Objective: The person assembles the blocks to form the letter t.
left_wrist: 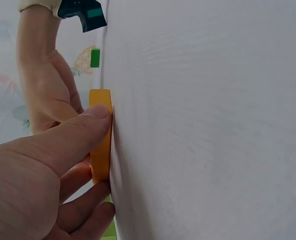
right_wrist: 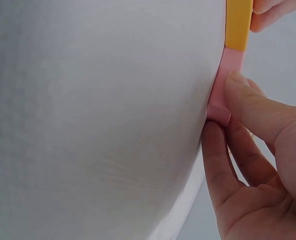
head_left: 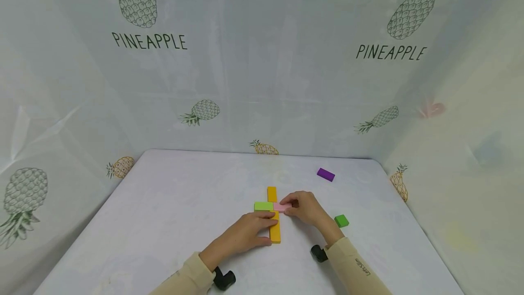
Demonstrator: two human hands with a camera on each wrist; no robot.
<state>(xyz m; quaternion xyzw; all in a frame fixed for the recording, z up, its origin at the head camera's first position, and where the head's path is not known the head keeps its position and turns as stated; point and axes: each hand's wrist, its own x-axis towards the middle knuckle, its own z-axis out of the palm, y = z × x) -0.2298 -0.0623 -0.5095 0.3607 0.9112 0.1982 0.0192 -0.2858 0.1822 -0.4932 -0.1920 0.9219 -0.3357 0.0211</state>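
Observation:
In the head view, several blocks lie in a cross shape on the table. My left hand [head_left: 247, 231] holds the long yellow block [head_left: 275, 234] at the near arm, its thumb on one side and fingers over the far end. My right hand [head_left: 304, 207] pinches the pink block [head_left: 281, 206] on the right arm between thumb and fingers. To the left sits a light green block [head_left: 264, 205], end to end with the pink one. Another yellow piece [head_left: 272, 194] forms the far arm. The right wrist view shows the pink block [right_wrist: 227, 75] meeting yellow.
A purple block [head_left: 325, 175] lies toward the back right of the white table [head_left: 184, 195]. Right of my right hand is a green block [head_left: 341, 221]. Black devices [head_left: 225, 280] sit at both wrists. A pineapple-printed sheet [head_left: 262, 67] hangs behind the table.

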